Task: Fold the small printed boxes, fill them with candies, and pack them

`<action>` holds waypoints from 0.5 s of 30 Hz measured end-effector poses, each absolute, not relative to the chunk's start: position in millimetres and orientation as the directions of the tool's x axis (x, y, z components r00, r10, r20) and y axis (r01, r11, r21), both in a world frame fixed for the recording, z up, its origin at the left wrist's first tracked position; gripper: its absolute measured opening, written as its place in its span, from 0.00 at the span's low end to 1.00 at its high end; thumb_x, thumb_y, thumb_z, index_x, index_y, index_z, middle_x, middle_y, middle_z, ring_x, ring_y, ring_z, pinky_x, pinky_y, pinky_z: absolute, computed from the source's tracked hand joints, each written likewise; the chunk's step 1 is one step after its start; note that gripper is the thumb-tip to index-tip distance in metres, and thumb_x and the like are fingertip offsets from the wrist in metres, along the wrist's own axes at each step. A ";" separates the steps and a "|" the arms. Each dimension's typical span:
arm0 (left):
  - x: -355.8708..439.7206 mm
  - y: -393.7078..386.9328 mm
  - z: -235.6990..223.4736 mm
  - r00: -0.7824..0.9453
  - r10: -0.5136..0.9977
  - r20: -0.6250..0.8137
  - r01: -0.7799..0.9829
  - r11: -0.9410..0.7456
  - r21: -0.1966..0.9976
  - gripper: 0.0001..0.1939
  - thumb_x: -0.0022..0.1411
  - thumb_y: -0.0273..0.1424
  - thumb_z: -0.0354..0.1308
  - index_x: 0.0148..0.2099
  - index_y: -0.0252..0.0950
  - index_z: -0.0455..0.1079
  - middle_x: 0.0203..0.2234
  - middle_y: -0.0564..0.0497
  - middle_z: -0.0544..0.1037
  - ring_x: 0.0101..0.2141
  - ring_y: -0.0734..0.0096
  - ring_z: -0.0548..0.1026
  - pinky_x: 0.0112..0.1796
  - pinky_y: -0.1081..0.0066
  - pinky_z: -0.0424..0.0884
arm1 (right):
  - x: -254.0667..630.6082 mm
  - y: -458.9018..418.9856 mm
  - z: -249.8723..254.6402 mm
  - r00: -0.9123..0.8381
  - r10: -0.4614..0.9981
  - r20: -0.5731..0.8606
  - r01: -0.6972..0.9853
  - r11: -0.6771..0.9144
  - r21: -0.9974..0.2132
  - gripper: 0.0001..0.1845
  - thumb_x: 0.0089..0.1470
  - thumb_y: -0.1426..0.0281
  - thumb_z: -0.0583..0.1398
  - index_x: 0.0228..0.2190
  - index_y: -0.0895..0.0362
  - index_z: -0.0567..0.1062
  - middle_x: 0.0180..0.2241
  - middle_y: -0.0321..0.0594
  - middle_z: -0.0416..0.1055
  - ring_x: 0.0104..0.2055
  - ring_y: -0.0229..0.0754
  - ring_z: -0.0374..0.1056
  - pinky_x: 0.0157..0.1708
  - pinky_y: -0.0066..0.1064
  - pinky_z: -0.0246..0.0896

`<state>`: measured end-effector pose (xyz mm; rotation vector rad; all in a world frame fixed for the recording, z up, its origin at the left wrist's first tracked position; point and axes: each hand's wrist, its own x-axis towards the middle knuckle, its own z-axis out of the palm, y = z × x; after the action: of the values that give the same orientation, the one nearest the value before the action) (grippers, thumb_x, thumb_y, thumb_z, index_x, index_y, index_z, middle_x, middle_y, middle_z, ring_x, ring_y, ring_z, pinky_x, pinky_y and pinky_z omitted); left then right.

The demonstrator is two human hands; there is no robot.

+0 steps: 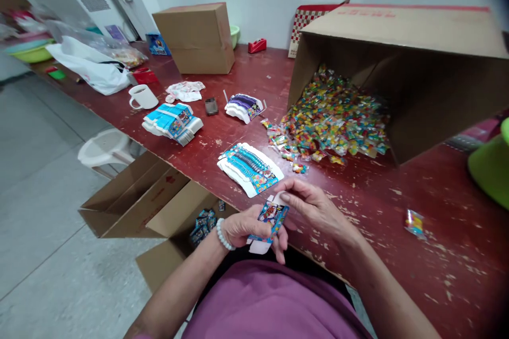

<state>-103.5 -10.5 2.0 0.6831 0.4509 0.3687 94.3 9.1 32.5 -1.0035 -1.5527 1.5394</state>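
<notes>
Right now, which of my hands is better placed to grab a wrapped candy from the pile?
Probably your right hand: it's nearer the candy pile and only at the white flap of the small blue box, whose body your left hand grips.

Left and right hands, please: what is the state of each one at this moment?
Left hand: closed, holding the small blue box.
Right hand: closed, pinching the box's white flap.

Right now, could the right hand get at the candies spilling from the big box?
Probably yes: the right hand sits close to the nearest candies, and nothing seems to stand between them. It appears to be touching the small printed box, so it would likely need to let go first.
</notes>
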 end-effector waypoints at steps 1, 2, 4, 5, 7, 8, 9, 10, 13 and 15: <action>-101.2 -12.9 0.1 0.831 0.481 -0.277 -0.195 0.720 0.666 0.28 0.41 0.45 0.72 0.41 0.31 0.75 0.31 0.42 0.79 0.31 0.55 0.80 0.36 0.62 0.73 | 93.1 7.3 31.3 -0.418 0.907 -0.041 0.011 -0.040 -0.999 0.14 0.59 0.56 0.60 0.40 0.52 0.76 0.31 0.36 0.72 0.30 0.40 0.69 0.27 0.29 0.65; -99.8 -14.7 -0.4 0.817 0.505 -0.278 -0.210 0.710 0.672 0.29 0.41 0.44 0.73 0.42 0.31 0.75 0.33 0.42 0.79 0.32 0.55 0.80 0.36 0.63 0.73 | 91.8 4.9 30.2 -0.399 0.915 -0.054 -0.024 -0.069 -0.997 0.16 0.58 0.56 0.61 0.43 0.52 0.75 0.31 0.36 0.72 0.28 0.39 0.68 0.26 0.29 0.65; -98.3 -16.9 1.9 0.784 0.555 -0.278 -0.234 0.679 0.696 0.30 0.41 0.44 0.74 0.44 0.31 0.75 0.35 0.40 0.80 0.34 0.55 0.80 0.36 0.64 0.73 | 89.0 -1.2 29.5 -0.367 0.926 -0.087 -0.107 -0.135 -0.985 0.21 0.57 0.56 0.62 0.50 0.51 0.72 0.32 0.35 0.72 0.25 0.37 0.66 0.24 0.28 0.64; -98.0 -17.4 4.3 0.769 0.576 -0.277 -0.241 0.663 0.709 0.29 0.42 0.43 0.74 0.44 0.31 0.75 0.35 0.39 0.80 0.34 0.55 0.80 0.36 0.64 0.74 | 87.7 -4.7 29.8 -0.358 0.928 -0.103 -0.142 -0.163 -0.976 0.24 0.56 0.56 0.62 0.52 0.50 0.70 0.33 0.35 0.72 0.24 0.36 0.66 0.23 0.29 0.64; -97.1 -17.9 9.7 0.739 0.616 -0.274 -0.260 0.636 0.727 0.28 0.43 0.42 0.73 0.44 0.31 0.75 0.35 0.39 0.80 0.34 0.56 0.81 0.36 0.65 0.74 | 86.0 -11.4 30.4 -0.342 0.932 -0.120 -0.188 -0.194 -0.963 0.28 0.54 0.55 0.64 0.53 0.50 0.69 0.32 0.36 0.73 0.22 0.36 0.66 0.23 0.29 0.65; -96.1 -18.1 12.1 0.716 0.641 -0.276 -0.276 0.624 0.731 0.28 0.44 0.42 0.73 0.44 0.31 0.75 0.34 0.40 0.80 0.32 0.57 0.81 0.35 0.65 0.74 | 85.7 -14.1 30.2 -0.336 0.934 -0.121 -0.198 -0.196 -0.960 0.28 0.52 0.55 0.65 0.53 0.51 0.70 0.31 0.36 0.73 0.22 0.36 0.65 0.23 0.29 0.65; -94.8 -18.4 14.1 0.688 0.669 -0.281 -0.293 0.610 0.736 0.27 0.45 0.41 0.73 0.45 0.31 0.75 0.32 0.41 0.80 0.30 0.58 0.81 0.34 0.65 0.75 | 85.7 -16.3 29.4 -0.337 0.934 -0.120 -0.202 -0.196 -0.960 0.28 0.51 0.55 0.66 0.51 0.52 0.71 0.30 0.36 0.72 0.22 0.36 0.65 0.23 0.29 0.65; -93.1 -18.8 15.6 0.655 0.699 -0.288 -0.305 0.593 0.746 0.27 0.46 0.41 0.72 0.45 0.31 0.75 0.31 0.43 0.80 0.28 0.59 0.80 0.33 0.66 0.75 | 85.9 -17.9 28.1 -0.350 0.929 -0.123 -0.202 -0.203 -0.958 0.28 0.51 0.56 0.67 0.50 0.54 0.72 0.29 0.36 0.72 0.22 0.36 0.65 0.23 0.29 0.65; -86.7 -20.2 17.5 0.578 0.757 -0.306 -0.293 0.542 0.787 0.26 0.47 0.39 0.72 0.46 0.31 0.74 0.27 0.46 0.79 0.24 0.63 0.79 0.30 0.67 0.75 | 86.5 -20.6 22.2 -0.445 0.881 -0.164 -0.209 -0.280 -0.937 0.25 0.53 0.56 0.66 0.48 0.55 0.73 0.24 0.32 0.68 0.20 0.34 0.63 0.21 0.27 0.62; -83.0 -20.4 17.1 0.556 0.772 -0.308 -0.274 0.520 0.809 0.23 0.47 0.39 0.72 0.43 0.31 0.75 0.25 0.46 0.79 0.23 0.65 0.78 0.29 0.69 0.74 | 85.6 -21.1 18.5 -0.498 0.846 -0.193 -0.228 -0.342 -0.912 0.21 0.56 0.56 0.64 0.46 0.54 0.73 0.19 0.28 0.62 0.17 0.34 0.60 0.19 0.27 0.58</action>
<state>-83.0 -20.4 17.1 0.7838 0.7299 0.6984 85.6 -21.1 18.5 -0.8937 -1.1467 1.9114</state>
